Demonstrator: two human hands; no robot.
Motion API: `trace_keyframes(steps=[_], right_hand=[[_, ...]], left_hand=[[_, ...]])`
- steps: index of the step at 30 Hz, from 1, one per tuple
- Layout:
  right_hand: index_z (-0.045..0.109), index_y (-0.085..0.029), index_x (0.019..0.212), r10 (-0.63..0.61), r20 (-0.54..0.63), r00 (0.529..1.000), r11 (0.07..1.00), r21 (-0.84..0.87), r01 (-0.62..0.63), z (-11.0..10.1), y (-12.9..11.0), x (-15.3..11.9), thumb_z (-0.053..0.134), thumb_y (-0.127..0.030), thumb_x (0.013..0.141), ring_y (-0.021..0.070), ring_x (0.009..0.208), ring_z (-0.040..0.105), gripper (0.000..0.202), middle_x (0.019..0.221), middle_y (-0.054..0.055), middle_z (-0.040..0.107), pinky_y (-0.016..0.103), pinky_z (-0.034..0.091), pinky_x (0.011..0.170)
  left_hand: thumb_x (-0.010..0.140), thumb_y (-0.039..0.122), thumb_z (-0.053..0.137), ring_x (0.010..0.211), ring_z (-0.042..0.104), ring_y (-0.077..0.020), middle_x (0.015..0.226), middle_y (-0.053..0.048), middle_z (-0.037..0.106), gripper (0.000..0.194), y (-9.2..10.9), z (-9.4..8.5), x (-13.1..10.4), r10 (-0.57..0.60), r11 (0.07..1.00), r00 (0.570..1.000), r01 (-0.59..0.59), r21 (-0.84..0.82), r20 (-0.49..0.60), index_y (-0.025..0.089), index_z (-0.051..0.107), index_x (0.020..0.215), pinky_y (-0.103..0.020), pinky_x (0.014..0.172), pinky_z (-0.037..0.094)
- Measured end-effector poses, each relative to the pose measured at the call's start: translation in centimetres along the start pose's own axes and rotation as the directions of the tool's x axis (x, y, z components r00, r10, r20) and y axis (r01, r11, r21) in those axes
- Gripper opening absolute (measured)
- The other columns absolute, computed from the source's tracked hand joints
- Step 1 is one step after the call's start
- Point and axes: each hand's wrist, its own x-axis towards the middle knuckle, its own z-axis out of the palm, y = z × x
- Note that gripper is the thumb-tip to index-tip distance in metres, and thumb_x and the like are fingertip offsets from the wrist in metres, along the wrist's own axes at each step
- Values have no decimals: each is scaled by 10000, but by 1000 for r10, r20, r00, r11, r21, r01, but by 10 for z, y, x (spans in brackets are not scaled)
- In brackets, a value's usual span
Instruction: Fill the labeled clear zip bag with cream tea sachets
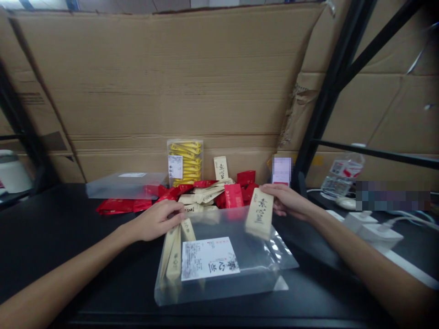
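A clear plastic bag (255,278) with a white printed label (210,258) lies in front of me, its opening away from me. Several cream packets (174,256) stand inside along its left side. The curled fingers of my left hand (161,220) grip the bag's left edge at the opening, close to the tops of those packets. My right hand (287,200) is closed on the upper end of another cream packet (260,212) with dark writing. That packet is tilted over the right part of the bag; I cannot tell whether its lower end is inside.
Behind the bag lies a pile of red packets (233,196) and cream packets (209,194). A clear box of yellow packets (187,162) stands against the cardboard wall (171,82). A translucent box (120,185) is at left. White chargers (373,228) and a water bottle (343,173) are at right.
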Motion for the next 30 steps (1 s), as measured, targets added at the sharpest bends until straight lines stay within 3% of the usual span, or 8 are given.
trace_keyframes(steps=[4,8,12,17,19,22,24,30], right_hand=[[598,-146,1132,71,258,964,995,54,-87,-17,-1,-5,689,-472,956,164,560,730,382,697,76,751,172,533,425],[606,-146,1071,136,530,837,991,-66,-119,-33,3,-8,834,-355,847,222,729,799,382,907,128,807,213,624,505],[637,-129,767,207,637,742,978,-154,-140,-28,16,-6,928,-264,713,198,704,792,325,809,77,803,191,628,508],[763,-87,1021,151,742,653,987,-74,-144,-5,17,-7,816,-411,864,187,599,773,363,818,116,809,197,610,465],[774,-78,1061,100,722,685,991,-13,-131,1,13,-10,809,-423,869,182,597,772,397,849,132,814,195,607,477],[798,-80,1067,28,599,800,997,45,-69,7,5,-15,836,-382,841,172,705,786,379,936,140,820,207,633,612],[805,-98,1092,3,545,838,997,59,-42,13,2,-17,834,-361,844,173,791,790,363,987,141,819,223,634,704],[790,-157,1186,-34,595,803,999,18,29,31,-3,-23,733,-407,941,201,984,772,354,1136,132,797,309,609,889]], left_hand=[[1074,451,409,810,575,-209,850,-50,608,386,-3,1,0,-18,1000,1000,18,10,-11,170,584,875,-307,719,421],[1068,448,415,794,576,-206,833,-44,608,381,-2,1,2,-4,1000,1000,4,-1,-21,171,587,871,-307,716,414],[1061,431,431,761,571,-196,798,-32,597,367,-1,1,2,-1,1000,999,1,-11,-32,171,583,852,-297,695,402],[1057,417,442,696,545,-172,752,-16,572,370,-1,3,3,9,1000,999,-10,-28,-48,174,555,802,-277,641,378],[1055,405,449,687,541,-167,744,-11,568,362,-2,3,3,13,999,998,-15,-34,-55,175,547,794,-271,632,375],[1052,385,454,686,540,-162,743,-7,567,344,-2,4,3,23,999,997,-25,-34,-69,177,544,794,-267,632,379],[1052,380,453,679,536,-160,740,-7,564,341,-2,5,3,24,999,997,-27,-29,-75,177,542,792,-265,628,378],[1040,363,458,672,539,-161,738,-14,577,330,-3,7,3,8,1000,996,-10,-12,-93,174,555,788,-268,621,373]])
